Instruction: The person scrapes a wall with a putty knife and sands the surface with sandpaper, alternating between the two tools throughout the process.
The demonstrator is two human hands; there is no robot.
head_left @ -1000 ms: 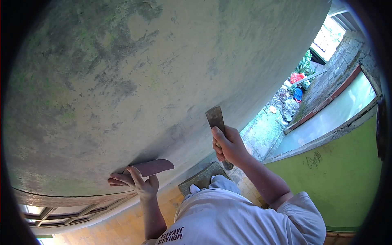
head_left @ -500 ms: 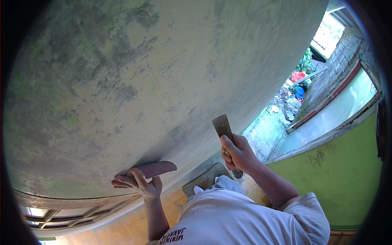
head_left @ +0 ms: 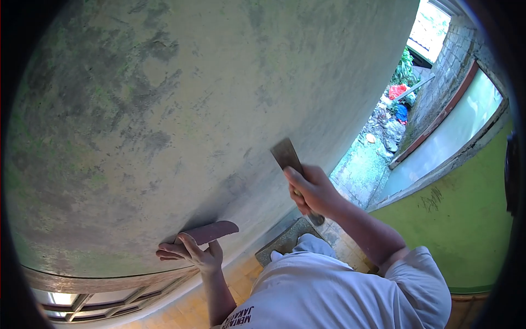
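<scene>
A mottled, patchily stained wall (head_left: pixel 164 104) fills most of the view. In my right hand (head_left: pixel 313 191) is a putty knife (head_left: pixel 285 154), its flat blade pointing up and to the left over the wall and its handle end showing below the fist. To the lower left, my left hand (head_left: pixel 201 255) has a curved piece of brownish sandpaper (head_left: pixel 212 232) pinched by the thumb, with the other fingers stretched toward the wall. The sheet curls out to the right and casts a shadow on the wall.
I stand over a dark worn slab or mat (head_left: pixel 285 239) on yellowish floor tiles (head_left: pixel 244 281). A green wall (head_left: pixel 466 219) rises at the right. Beyond a passage lie bagged rubbish (head_left: pixel 393 131) and a plant (head_left: pixel 404 68). A wooden-framed window (head_left: pixel 104 301) sits at lower left.
My view has swung, so the wall's stains sit lower and further left. My right hand has lifted the putty knife up along the wall. My left hand keeps the sandpaper, slightly further right.
</scene>
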